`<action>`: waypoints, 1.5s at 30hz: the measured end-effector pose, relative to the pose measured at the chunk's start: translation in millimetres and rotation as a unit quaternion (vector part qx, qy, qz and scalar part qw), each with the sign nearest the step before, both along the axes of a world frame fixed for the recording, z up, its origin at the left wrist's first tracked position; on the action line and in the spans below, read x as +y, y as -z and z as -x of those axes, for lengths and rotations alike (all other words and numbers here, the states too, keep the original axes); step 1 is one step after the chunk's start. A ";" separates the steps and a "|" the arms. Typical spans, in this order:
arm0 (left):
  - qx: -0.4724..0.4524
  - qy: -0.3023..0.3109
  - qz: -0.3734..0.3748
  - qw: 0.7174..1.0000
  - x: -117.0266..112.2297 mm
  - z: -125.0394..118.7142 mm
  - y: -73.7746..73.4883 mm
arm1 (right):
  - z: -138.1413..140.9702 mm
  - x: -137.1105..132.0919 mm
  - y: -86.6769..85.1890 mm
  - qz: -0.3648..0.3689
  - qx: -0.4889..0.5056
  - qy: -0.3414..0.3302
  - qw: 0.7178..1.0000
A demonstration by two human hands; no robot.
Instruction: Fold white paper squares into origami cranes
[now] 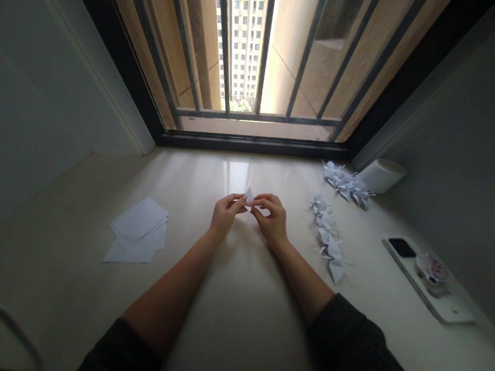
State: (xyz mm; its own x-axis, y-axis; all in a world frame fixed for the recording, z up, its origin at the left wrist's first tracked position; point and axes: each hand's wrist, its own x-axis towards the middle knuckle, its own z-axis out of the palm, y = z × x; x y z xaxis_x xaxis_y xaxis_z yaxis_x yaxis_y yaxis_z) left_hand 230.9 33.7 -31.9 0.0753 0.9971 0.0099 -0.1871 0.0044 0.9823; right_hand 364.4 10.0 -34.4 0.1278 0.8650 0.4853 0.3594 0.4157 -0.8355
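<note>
A small piece of folded white paper (249, 196) is held up between both hands, just above the pale sill, its pointed tip upward. My left hand (226, 211) pinches its left side between thumb and fingers. On the other side my right hand (272, 215) closes thumb and fingertips on the paper's right and lower edge. Fingers cover part of the folds. To the right, a row of folded paper cranes (328, 235) runs toward me, and a second cluster of paper cranes (345, 183) lies farther back. White paper sheets (139, 228) lie stacked unevenly at the left.
A white paper roll (382, 175) lies against the right wall behind the cranes. A phone (428, 280) with a round grip rests face down at the right. A pale cable (6, 315) curves at the lower left. The barred window (254, 146) borders the sill's far edge.
</note>
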 end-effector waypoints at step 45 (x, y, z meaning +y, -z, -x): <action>-0.027 -0.053 -0.038 0.997 0.7 -5.9 3.3 | 11.7 5.5 4.2 0.120 0.232 -0.004 0.965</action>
State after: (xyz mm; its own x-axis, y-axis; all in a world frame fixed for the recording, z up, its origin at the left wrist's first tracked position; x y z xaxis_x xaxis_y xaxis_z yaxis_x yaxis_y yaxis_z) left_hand 236.8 34.3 -35.1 -0.0339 0.9957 0.0863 -0.2353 -0.0919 0.9676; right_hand 352.8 15.5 -38.6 0.2757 0.9475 0.1621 -0.0802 0.1907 -0.9784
